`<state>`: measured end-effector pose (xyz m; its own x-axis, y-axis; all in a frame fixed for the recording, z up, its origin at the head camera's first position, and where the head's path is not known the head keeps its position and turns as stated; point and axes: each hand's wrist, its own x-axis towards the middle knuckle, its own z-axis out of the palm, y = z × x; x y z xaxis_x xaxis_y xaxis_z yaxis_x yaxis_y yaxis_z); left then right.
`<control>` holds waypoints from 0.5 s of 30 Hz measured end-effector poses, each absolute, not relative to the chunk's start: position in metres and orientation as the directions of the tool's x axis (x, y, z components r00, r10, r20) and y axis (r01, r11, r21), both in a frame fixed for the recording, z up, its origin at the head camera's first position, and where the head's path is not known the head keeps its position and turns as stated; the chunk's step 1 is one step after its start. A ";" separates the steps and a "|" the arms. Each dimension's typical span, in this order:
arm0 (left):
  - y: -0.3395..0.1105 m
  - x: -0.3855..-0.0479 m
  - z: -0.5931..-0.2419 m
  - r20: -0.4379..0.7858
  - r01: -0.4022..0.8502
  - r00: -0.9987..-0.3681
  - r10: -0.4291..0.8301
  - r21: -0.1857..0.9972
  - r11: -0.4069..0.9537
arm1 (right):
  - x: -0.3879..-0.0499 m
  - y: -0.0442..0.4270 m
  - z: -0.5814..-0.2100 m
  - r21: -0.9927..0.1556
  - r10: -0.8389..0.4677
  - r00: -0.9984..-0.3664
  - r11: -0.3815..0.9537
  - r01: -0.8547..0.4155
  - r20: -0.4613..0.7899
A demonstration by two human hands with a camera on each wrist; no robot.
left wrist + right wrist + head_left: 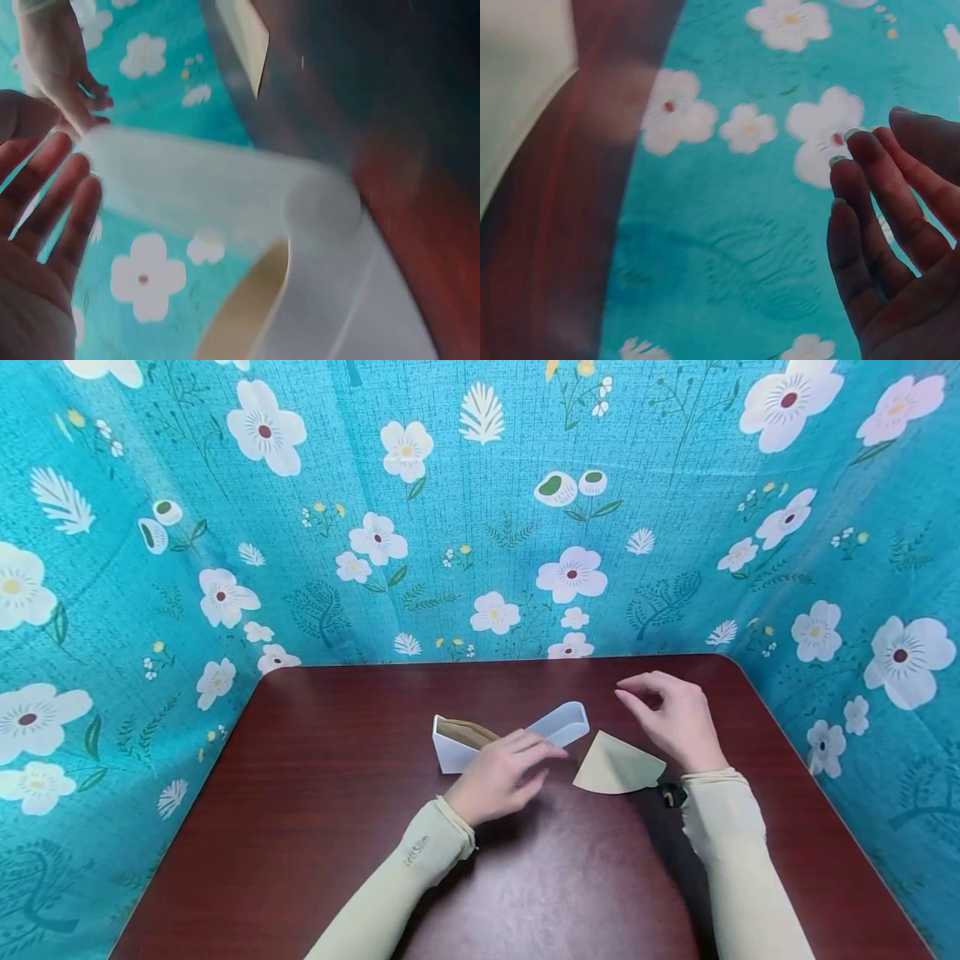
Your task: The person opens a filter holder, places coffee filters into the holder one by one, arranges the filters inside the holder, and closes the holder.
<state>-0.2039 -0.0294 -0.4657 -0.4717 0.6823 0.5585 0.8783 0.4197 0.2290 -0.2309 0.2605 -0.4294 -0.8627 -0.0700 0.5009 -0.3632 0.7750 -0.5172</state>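
Left fingers (538, 750) hang beside the white box (455, 758), perhaps touching.

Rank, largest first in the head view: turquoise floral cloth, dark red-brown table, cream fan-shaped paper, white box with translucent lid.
1. Cloth
2. Table
3. Box, by overall span; the left hand partly hides it
4. Paper

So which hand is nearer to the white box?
Left: the left hand is close by the white box, partly hiding it in the head view; the right hand is off past the beige paper.
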 end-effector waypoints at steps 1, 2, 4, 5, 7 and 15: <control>-0.024 -0.203 -0.467 0.537 0.885 -0.461 0.706 0.230 0.404 | -0.230 0.265 -0.433 -0.521 -0.065 -0.873 0.780 -0.347 0.484; -0.019 -0.202 -0.469 0.511 0.889 -0.457 0.728 0.236 0.392 | -0.230 0.269 -0.436 -0.522 -0.062 -0.882 0.786 -0.332 0.467; -0.008 -0.200 -0.473 0.451 0.891 -0.455 0.768 0.247 0.382 | -0.230 0.276 -0.444 -0.524 -0.062 -0.897 0.793 -0.311 0.438; -0.003 -0.200 -0.475 0.419 0.888 -0.457 0.785 0.252 0.384 | -0.230 0.279 -0.448 -0.527 -0.065 -0.904 0.794 -0.303 0.423; 0.006 -0.199 -0.481 0.348 0.883 -0.466 0.813 0.245 0.401 | -0.231 0.286 -0.456 -0.528 -0.075 -0.918 0.799 -0.289 0.389; 0.036 -0.199 -0.505 0.037 0.859 -0.496 0.868 0.168 0.484 | -0.236 0.302 -0.486 -0.520 -0.114 -0.980 0.834 -0.182 0.160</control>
<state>-0.1989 0.0356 -0.5053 -0.4957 0.8677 0.0367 0.8590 0.4836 0.1683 -0.2356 0.3025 -0.4857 -0.9804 -0.1144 0.1604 -0.1825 0.8342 -0.5203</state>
